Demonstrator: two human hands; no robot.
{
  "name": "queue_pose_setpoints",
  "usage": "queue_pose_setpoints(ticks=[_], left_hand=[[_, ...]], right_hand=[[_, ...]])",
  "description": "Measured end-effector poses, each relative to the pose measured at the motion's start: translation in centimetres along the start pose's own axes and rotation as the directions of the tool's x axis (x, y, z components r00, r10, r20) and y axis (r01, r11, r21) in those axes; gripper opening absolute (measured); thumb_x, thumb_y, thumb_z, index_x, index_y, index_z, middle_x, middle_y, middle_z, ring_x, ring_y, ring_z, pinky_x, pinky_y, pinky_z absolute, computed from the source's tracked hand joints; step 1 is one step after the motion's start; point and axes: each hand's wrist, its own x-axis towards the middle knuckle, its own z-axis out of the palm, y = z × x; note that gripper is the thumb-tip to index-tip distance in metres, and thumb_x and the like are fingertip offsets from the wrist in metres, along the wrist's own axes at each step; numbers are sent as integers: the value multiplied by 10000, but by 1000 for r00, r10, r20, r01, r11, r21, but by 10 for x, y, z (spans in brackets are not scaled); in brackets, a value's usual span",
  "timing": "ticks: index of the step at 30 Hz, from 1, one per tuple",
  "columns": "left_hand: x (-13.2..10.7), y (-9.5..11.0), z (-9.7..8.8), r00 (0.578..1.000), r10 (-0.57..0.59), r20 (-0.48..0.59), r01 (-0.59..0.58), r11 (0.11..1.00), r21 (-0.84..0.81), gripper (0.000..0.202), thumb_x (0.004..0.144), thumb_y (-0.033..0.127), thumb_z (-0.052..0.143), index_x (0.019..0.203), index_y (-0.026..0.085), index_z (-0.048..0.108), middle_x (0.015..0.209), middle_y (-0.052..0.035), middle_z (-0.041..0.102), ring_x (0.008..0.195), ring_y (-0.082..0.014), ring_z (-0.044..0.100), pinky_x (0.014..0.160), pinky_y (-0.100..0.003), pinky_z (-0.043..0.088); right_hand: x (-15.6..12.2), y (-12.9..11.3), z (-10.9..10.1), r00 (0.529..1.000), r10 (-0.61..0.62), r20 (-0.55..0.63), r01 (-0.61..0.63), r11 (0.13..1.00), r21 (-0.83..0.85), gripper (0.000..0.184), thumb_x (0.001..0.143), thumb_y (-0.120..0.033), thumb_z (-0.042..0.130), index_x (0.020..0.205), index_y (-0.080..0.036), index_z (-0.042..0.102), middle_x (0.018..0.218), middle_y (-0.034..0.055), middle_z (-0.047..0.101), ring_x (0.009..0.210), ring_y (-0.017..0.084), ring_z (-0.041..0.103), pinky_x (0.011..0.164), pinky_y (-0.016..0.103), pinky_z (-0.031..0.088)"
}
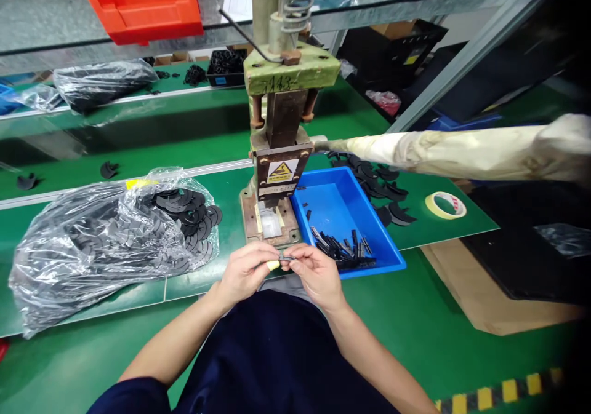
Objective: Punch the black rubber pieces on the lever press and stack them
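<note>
One green worktop (420, 232), striped floor tape (484, 398); left hand (244, 272), right hand (320, 277), grip pinching dark strip (287, 258).

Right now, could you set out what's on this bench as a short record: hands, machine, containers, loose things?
Left hand: pinching a small dark part; yellow cover on the thumb tip
Right hand: holding the same part
Machine: press just beyond the hands, wrapped handle reaching right
Containers: blue bin right of the press, with small black pieces; clear plastic bag on the left, with dark curved pieces
Loose: tape roll right of the bin
</note>
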Motion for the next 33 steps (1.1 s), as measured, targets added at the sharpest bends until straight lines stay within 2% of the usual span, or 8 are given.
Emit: queue_pose_setpoints(ticks=[5, 9, 14, 17, 22, 25, 28, 33], left_hand=[[4, -4, 2, 998, -46, 36, 45, 998, 39, 129, 931, 247, 626, 946, 196, 744, 934, -84, 748, 887, -179, 716, 806, -308, 592], [6, -1, 4, 993, 27, 118, -31, 999, 32, 161, 919, 242, 643, 1029, 202, 754, 968, -95, 720, 912, -180, 701, 805, -303, 589], [13, 7, -3, 994, -28, 107, 27, 1000, 11, 227, 916, 247, 652, 1126, 214, 732, 1004, -99, 681, 928, -182, 680, 812, -314, 585], [17, 11, -8, 983, -21, 184, 30, 999, -45, 213, 904, 231, 672, 1106, 214, 738, 1067, -108, 689, 995, -196, 684, 875, -325, 575], [19, 11, -7, 978, -64, 200, 82, 993, -87, 133, 906, 259, 673, 997, 199, 750, 943, -87, 709, 847, -168, 694, 762, -279, 579], [18, 8, -6, 978, -73, 194, 92, 991, -92, 133, 913, 283, 664, 965, 191, 744, 913, -85, 717, 816, -165, 691, 733, -274, 569], [18, -5, -8, 985, -93, 145, 100, 994, -38, 124, 920, 278, 652, 944, 193, 738, 900, -74, 714, 815, -160, 680, 734, -272, 551], [32, -54, -22, 983, -171, -61, 180, 964, 193, 154, 925, 306, 630, 866, 204, 729, 880, -54, 704, 851, -174, 657, 790, -302, 523]], right_hand=[[6, 5, -4, 996, 81, -34, -80, 997, 23, 220, 745, -325, 813, 872, -210, 675, 942, 26, 718, 727, 132, 681, 708, 292, 581], [13, -3, 0, 980, 198, -2, -196, 974, 117, 265, 779, -381, 785, 941, -224, 646, 852, -11, 694, 676, 95, 636, 651, 240, 540], [16, -15, 5, 912, 368, 178, -402, 890, 216, 382, 730, -412, 828, 933, -224, 564, 675, -47, 628, 540, 85, 561, 506, 206, 439], [16, -16, 7, 869, 423, 258, -482, 841, 244, 426, 696, -405, 857, 840, -221, 501, 651, -72, 579, 503, 60, 516, 474, 181, 380], [16, -13, 7, 795, 496, 349, -588, 771, 245, 485, 658, -410, 884, 784, -208, 461, 627, -84, 529, 462, 30, 445, 449, 160, 288], [16, -10, 9, 770, 532, 352, -624, 744, 240, 471, 681, -439, 861, 790, -211, 464, 605, -83, 514, 453, 31, 409, 450, 164, 259], [17, -10, 9, 789, 537, 298, -606, 760, 234, 421, 741, -479, 804, 814, -215, 484, 574, -71, 522, 468, 58, 433, 461, 182, 272], [17, -27, 0, 891, 428, 149, -452, 864, 222, 370, 794, -467, 757, 777, -206, 495, 635, -47, 565, 522, 60, 455, 499, 206, 286]])
